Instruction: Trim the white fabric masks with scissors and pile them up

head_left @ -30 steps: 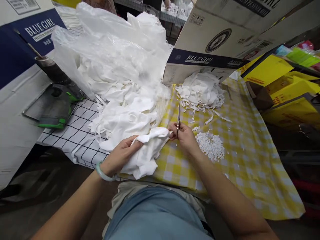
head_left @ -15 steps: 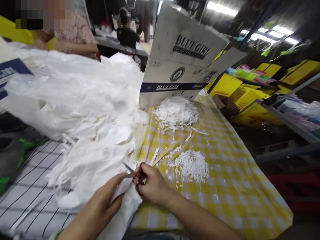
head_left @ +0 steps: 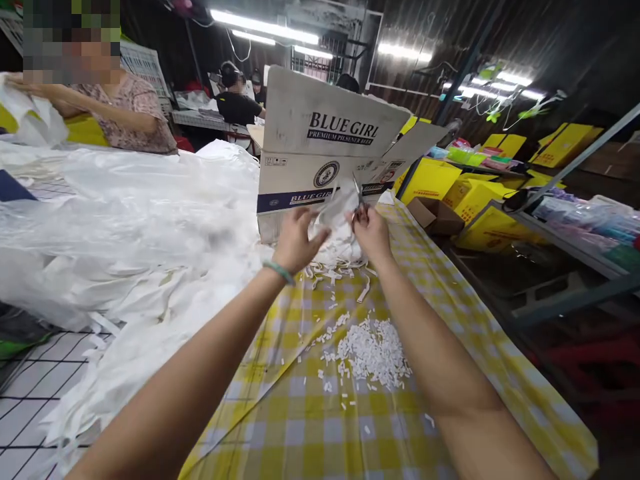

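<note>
Both my arms reach far forward over the yellow checked cloth (head_left: 310, 427). My left hand (head_left: 296, 241) pinches a white fabric piece (head_left: 334, 208), held up blurred in front of the Blue Girl carton (head_left: 320, 153). My right hand (head_left: 371, 230) is closed round small scissors (head_left: 358, 200), blades pointing up beside the fabric. Below the hands lies a heap of cut white pieces (head_left: 340, 257) at the foot of the carton. A mound of tiny white snippets (head_left: 373, 353) sits between my forearms.
A big pile of white fabric in clear plastic (head_left: 125, 227) fills the left side, over a black-grid white cloth (head_left: 30, 400). A person sits at the far left (head_left: 120, 113), others further back. Yellow boxes (head_left: 475, 200) and metal shelving stand to the right.
My view has lifted. Both hands moved from the near table edge far forward to the carton, carrying the white piece and the scissors up over the heap of cut pieces.
</note>
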Available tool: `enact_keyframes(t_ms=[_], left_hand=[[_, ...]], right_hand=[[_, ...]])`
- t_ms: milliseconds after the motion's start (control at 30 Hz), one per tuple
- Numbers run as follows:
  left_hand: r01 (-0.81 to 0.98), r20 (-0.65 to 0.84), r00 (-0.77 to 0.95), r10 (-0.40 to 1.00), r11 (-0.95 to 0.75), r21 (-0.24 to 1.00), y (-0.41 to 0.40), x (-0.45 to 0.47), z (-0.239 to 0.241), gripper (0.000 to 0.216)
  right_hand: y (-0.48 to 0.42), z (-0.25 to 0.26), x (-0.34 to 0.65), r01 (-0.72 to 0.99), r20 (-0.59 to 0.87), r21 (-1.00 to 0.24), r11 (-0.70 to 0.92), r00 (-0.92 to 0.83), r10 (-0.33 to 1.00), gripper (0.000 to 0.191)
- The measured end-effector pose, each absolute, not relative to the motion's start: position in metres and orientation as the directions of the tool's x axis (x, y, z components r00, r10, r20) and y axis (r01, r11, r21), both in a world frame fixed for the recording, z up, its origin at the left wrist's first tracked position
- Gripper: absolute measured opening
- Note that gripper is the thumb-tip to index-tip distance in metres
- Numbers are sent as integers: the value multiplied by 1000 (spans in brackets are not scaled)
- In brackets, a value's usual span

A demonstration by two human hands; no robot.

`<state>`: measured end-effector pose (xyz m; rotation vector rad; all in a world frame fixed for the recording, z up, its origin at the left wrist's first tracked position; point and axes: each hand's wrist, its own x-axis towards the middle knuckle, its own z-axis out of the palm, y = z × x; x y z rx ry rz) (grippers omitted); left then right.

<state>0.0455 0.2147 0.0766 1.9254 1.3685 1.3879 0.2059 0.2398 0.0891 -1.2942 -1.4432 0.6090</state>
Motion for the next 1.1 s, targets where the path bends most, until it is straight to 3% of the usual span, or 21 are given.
enact_keyframes(t_ms=[67, 167, 267, 367, 500, 600, 667, 767, 867, 967, 1033, 1100], left_hand=[[447, 418, 62, 906, -399, 801, 181, 49, 40, 52], [417, 308, 104, 946, -323, 850, 122, 52, -9, 40], [428, 267, 110, 957, -288, 857, 73, 52, -41, 28], [449, 292, 101, 951, -306, 840, 37, 44, -52, 28], [471, 352, 89, 932, -351, 809, -1, 9, -42, 30], [684, 436, -78, 897, -270, 678, -33, -49, -37, 35], [854, 478, -274, 835, -18, 521, -54, -96, -42, 24], [927, 332, -327, 885, 232, 295, -77, -148, -52, 23], [963, 275, -206, 939, 146, 225, -83, -146, -49, 13], [942, 387, -1, 922, -128, 309, -77, -103, -36, 13], [876, 346, 186, 919, -315, 365, -73, -78, -29, 13], [834, 244, 288, 926, -367, 412, -74, -71, -29, 16]], right_hand=[[202, 47, 202, 375, 226, -902, 215, -14, 974, 14], [133, -10, 188, 372, 8, -923, 96, -232, 973, 5], [77, -38, 174, 364, -111, -931, 18, -330, 937, 16], [44, -48, 159, 414, -71, -908, 64, -302, 951, 8], [27, -53, 146, 490, 199, -825, 282, -215, 956, 9], [29, -55, 151, 517, 169, -822, 240, -180, 969, 24], [32, -55, 154, 544, 95, -819, 181, -182, 979, 34], [28, -52, 143, 536, 37, -826, 173, -255, 966, 49], [15, -45, 115, 426, 33, -885, 187, -344, 938, 50], [7, -40, 94, 188, 55, -973, 135, -381, 923, 35], [9, -41, 94, 78, 36, -995, 68, -353, 935, 32], [15, -45, 106, 100, 0, -994, 31, -297, 955, 34]])
